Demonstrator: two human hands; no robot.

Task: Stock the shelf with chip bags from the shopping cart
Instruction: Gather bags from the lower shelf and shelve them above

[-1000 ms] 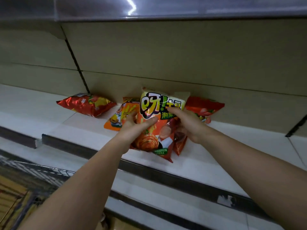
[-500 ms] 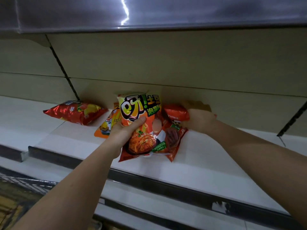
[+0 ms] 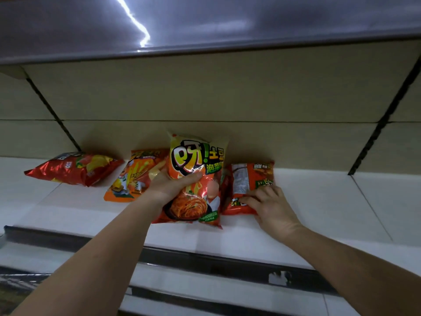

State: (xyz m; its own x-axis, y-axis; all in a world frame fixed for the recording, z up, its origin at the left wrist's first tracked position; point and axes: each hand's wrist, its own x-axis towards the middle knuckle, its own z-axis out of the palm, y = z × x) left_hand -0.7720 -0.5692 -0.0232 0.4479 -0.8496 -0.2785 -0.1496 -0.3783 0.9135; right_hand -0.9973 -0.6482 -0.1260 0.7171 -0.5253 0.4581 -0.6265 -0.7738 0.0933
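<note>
The left hand point(image 3: 169, 185) has its grip wrapped around the middle of an orange kimchi-flavour chip bag point(image 3: 196, 179), thumb across the front, holding it upright with its bottom edge on the white shelf point(image 3: 319, 201) and its top near the beige back panel point(image 3: 227, 99). Just to its right, the right hand point(image 3: 271, 206) rests with fingers spread and nearly straight on a red-orange bag point(image 3: 248, 179) lying back-side up on the shelf, pressing rather than clasping it. Left of the held bag lie an orange fries bag point(image 3: 134, 176) and, farther left, a red bag point(image 3: 75, 167), both flat on the shelf.
</note>
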